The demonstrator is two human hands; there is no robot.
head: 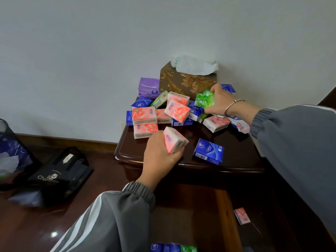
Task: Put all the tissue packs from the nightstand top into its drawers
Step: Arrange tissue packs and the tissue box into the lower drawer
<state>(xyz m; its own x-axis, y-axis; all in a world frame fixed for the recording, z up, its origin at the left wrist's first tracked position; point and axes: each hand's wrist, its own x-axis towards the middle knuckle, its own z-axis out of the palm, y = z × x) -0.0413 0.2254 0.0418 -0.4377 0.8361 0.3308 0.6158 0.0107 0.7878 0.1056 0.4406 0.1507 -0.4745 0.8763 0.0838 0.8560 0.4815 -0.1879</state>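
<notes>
Left grip (160, 157) curls round a pink pack (174, 140) at the front edge of the desk (236, 150). Right grip (221, 102) pinches a green pack (205, 100) at the pile (163, 113) beside the gold box (187, 82). Most packs lie on the desk top, while a stray pack (241, 216) sits in the open drawer (229, 215) below.

The risks, as judged: lifting the green pack could topple its leaning neighbours, slick wrappers may slip from a one-handed hold, and packs overhanging the left edge could drop to the floor (54, 224) instead of the drawer.

The desk is dark, glossy wood against a pale wall (91, 51). A black bag (60, 177) and a lined bin (9, 151) stand on the polished wooden floor.
</notes>
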